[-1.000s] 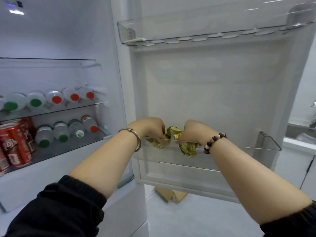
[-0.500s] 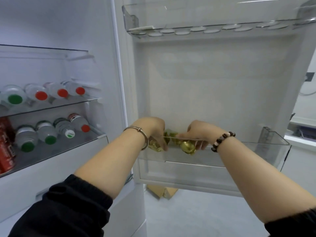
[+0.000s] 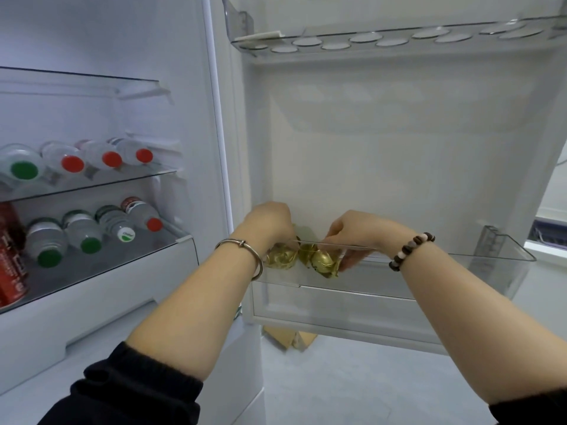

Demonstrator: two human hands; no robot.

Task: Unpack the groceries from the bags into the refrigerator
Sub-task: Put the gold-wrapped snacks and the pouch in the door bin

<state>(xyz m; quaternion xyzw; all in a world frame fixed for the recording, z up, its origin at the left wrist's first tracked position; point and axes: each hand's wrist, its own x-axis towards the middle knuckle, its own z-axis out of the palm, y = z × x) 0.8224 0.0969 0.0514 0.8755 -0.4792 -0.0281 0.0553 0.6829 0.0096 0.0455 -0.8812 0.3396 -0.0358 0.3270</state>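
The refrigerator stands open in front of me. Both my hands reach into the clear door bin [image 3: 497, 265] at the door's lower part. Gold foil-wrapped sweets [image 3: 322, 260] lie at the bin's left end, seen through its clear wall. My left hand [image 3: 270, 223] rests on the leftmost gold piece [image 3: 280, 259], fingers curled over it. My right hand [image 3: 356, 233] holds the right gold piece with its fingertips inside the bin. The parts of the fingers behind the bin's rim are partly hidden.
Water bottles with red and green caps [image 3: 73, 162] lie on a glass shelf, more bottles [image 3: 92, 234] on the shelf below, beside red cans [image 3: 12, 265]. An egg-tray door shelf [image 3: 383, 41] sits above. A brown cardboard box [image 3: 288, 337] lies on the floor under the door.
The gold sweets went from above the bin's rim down into the bin. Both hands lowered with them, and my view shifted slightly right and closer.
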